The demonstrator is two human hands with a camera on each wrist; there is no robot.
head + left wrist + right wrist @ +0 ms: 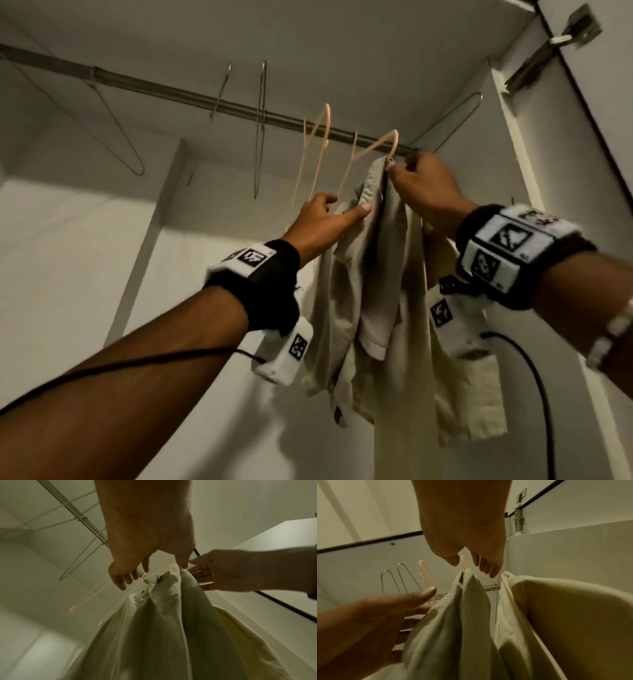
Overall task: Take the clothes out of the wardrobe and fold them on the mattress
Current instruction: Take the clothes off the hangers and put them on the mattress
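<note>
A beige shirt (376, 274) hangs on a peach plastic hanger (376, 144) from the wardrobe rail (171, 90). My right hand (399, 169) is up at the hanger's neck, with thumb and fingers closed on it just above the collar; in the right wrist view the hanger's hook (463, 562) runs between thumb and fingers. My left hand (346, 205) reaches to the shirt's left shoulder with straight fingers and holds nothing. Its thumb (428, 591) lies beside the cloth. A cream garment (459, 394) hangs just right of the shirt, partly hidden by my right wrist.
An empty peach hanger (318, 144) and several bare wire hangers (262, 130) hang on the rail to the left. The wardrobe's side wall and a door hinge (555, 44) are close on the right. The left part of the wardrobe holds no clothes.
</note>
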